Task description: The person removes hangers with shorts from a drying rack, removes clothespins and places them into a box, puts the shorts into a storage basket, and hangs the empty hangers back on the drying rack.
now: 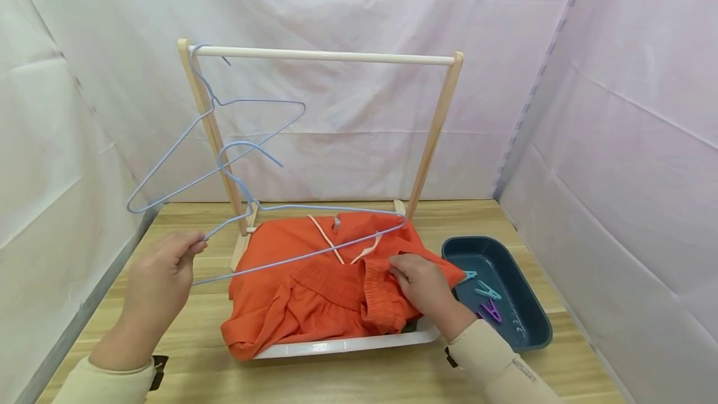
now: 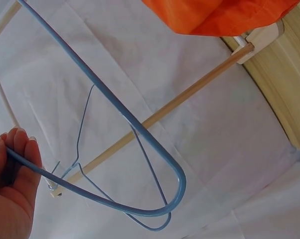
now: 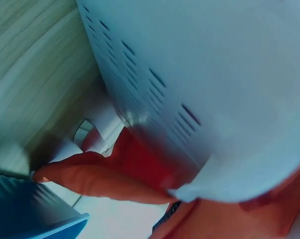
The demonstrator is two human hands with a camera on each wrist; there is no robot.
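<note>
My left hand (image 1: 159,279) pinches one shoulder of a light-blue wire hanger (image 1: 247,195), held out at the left with its hook upward. In the left wrist view the fingers curl round the hanger's wire (image 2: 110,94). An orange garment (image 1: 263,267) with a gathered elastic band and white drawstrings lies heaped over a white basket (image 1: 336,346). At the right side of the heap my right hand (image 1: 423,285) grips a fold of the garment beside the elastic. The right wrist view has the basket's slotted wall and hanging orange cloth (image 3: 110,181), but not the hand.
Behind the basket stands a wooden rack with a white rail (image 1: 325,55). A second blue hanger (image 1: 212,98) hangs from its left end. To the right sits a dark blue tub (image 1: 544,329) holding teal (image 1: 487,290) and purple (image 1: 492,310) clothespins. White cloth walls surround the table.
</note>
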